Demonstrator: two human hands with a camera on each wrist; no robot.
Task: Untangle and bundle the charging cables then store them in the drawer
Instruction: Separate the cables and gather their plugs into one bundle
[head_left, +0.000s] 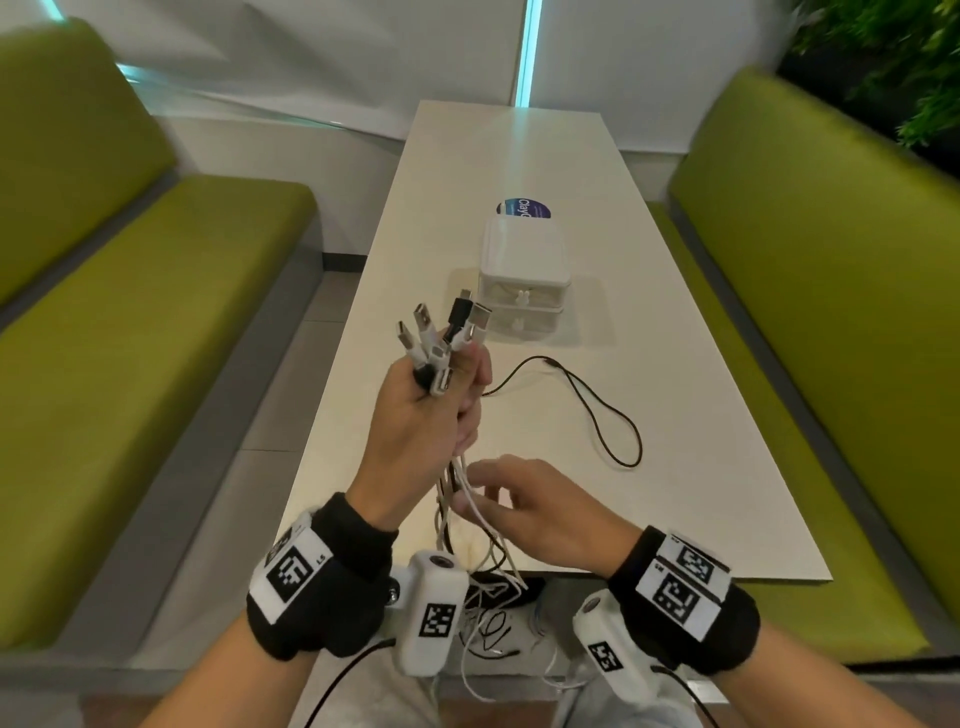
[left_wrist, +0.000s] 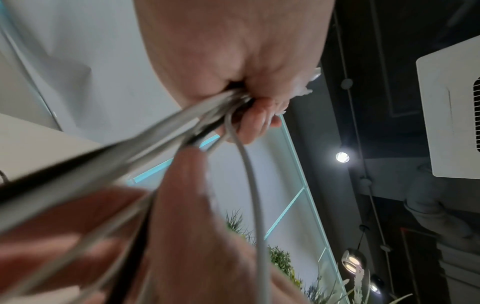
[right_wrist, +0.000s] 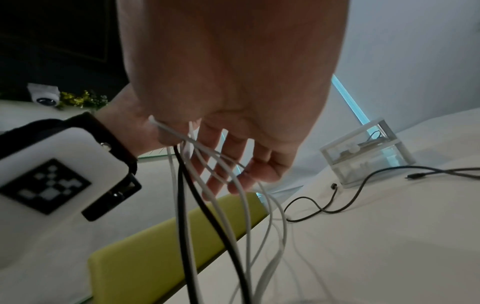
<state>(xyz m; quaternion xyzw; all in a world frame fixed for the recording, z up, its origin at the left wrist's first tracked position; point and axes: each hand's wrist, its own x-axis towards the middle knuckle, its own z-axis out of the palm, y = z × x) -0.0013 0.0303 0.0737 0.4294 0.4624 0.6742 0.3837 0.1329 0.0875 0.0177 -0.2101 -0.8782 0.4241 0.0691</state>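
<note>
The left hand (head_left: 415, 415) is raised over the near end of the table (head_left: 675, 415), fingers curled tight round a bunch of charging cables (head_left: 457, 488). Their plug ends (head_left: 441, 332) fan out above the fist toward 12 o'clock: mostly white USB plugs with silver tips, one black. The cords are thin, mostly white with a couple of black ones, and hang from the bottom of the fist toward 6 o'clock, past the table edge, in a loose tangle at the person's lap. In the left wrist view the cords (left_wrist: 182, 127) leave the closed fist as one tight bundle.

The right hand (head_left: 524, 509) is at 5 o'clock from the left, just below it, fingers spread and fairly straight, threaded among the hanging cords (right_wrist: 233, 195); it grips none of them.

A separate black cable (head_left: 587, 405) lies loose on the table at 3 o'clock from the left hand. Beyond it, toward 12 o'clock, stands a small white two-drawer organizer (head_left: 522, 275), both drawers closed. Green benches (head_left: 810, 291) flank the table.
</note>
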